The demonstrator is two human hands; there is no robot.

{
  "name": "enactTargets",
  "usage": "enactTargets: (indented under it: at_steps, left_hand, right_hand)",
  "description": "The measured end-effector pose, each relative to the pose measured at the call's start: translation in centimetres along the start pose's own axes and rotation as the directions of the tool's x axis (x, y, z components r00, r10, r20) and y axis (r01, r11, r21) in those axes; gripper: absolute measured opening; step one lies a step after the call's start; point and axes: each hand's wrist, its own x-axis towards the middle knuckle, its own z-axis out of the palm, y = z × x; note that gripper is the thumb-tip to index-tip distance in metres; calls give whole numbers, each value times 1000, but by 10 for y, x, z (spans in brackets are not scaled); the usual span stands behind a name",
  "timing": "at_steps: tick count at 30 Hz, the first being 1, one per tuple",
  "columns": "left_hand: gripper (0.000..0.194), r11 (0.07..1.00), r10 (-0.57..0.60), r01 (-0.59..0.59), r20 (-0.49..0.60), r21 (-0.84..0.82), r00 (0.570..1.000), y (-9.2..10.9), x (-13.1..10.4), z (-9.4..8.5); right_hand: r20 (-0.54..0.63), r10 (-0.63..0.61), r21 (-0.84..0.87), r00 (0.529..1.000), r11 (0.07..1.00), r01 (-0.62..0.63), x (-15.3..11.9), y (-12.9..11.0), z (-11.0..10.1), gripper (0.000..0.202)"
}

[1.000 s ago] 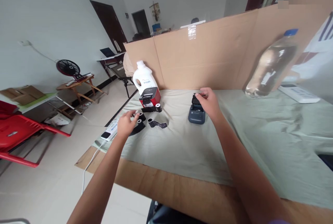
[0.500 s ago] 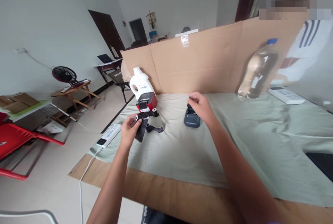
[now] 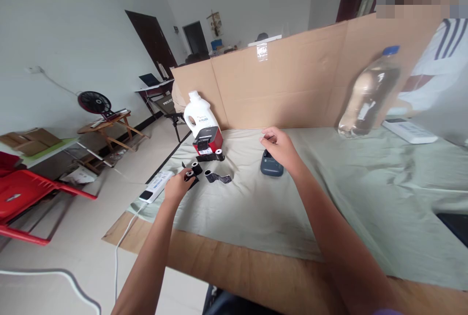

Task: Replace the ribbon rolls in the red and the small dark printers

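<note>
My left hand (image 3: 178, 186) is closed on a small black roll (image 3: 189, 174) with a white core, low over the left side of the cloth. Another black roll (image 3: 197, 168) stands right beside its fingers. A third, partly unrolled black roll (image 3: 218, 177) lies to the right, its strip curling over the cloth. My right hand (image 3: 281, 148) is closed at the top of a small dark blue label printer (image 3: 271, 167), fingers pinched at its raised lid, which the hand mostly hides.
Behind the rolls stand a red and black printer (image 3: 208, 140) and a white jug (image 3: 200, 115). A power strip (image 3: 157, 187) lies at the left edge. A cardboard screen (image 3: 285, 86) backs the table, with a large bottle (image 3: 369, 95) before it. A person's striped sleeve shows behind at right.
My left hand has moved left and down, bringing the black roll close to the cloth. My right hand stays at the label printer. The view has shifted slightly.
</note>
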Motion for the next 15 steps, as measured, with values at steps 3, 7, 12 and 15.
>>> enactTargets:
  at_steps: [3,7,12,15]
  left_hand:
    - [51,991,131,-129,-159,24,979,15,-7,-4]
    - [54,971,227,-234,-99,-57,969,41,-13,3]
    - [51,957,181,-174,9,-232,983,64,-8,23]
    - [43,802,278,-256,-42,-540,960,86,-6,22]
  right_hand:
    - [-3,-4,-17,1000,1000,4,1,3,2,24]
    - [16,19,-37,1000,999,-19,-1,4,4,25]
    - [54,36,-47,998,998,-33,-3,5,3,24]
    - [85,44,-64,995,997,-38,-2,7,3,19]
